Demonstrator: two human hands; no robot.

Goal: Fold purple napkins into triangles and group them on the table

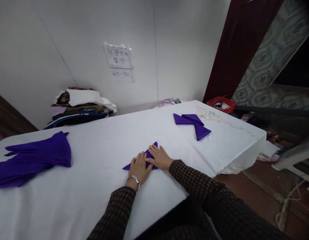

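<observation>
A purple cloth napkin [148,155], folded into a small triangle, lies on the white tablecloth in front of me. My left hand [140,168] rests flat on its left part, fingers stretched out. Across its right part lies my right hand [159,158], fingers also extended, with its thumb by the left hand. Both palms press down and cover much of the napkin; only its tips and a strip between the hands show. Farther right sit folded purple napkins [198,128], overlapping each other. Loose purple cloths [41,156] are heaped at the left.
The white tablecloth [99,193] covers a long table against the wall. Stacked clothes [81,106] stand behind its far left edge. A red basket [222,104] is by the far right corner. Paper signs [119,60] hang on the wall. Cables [285,200] trail at the right.
</observation>
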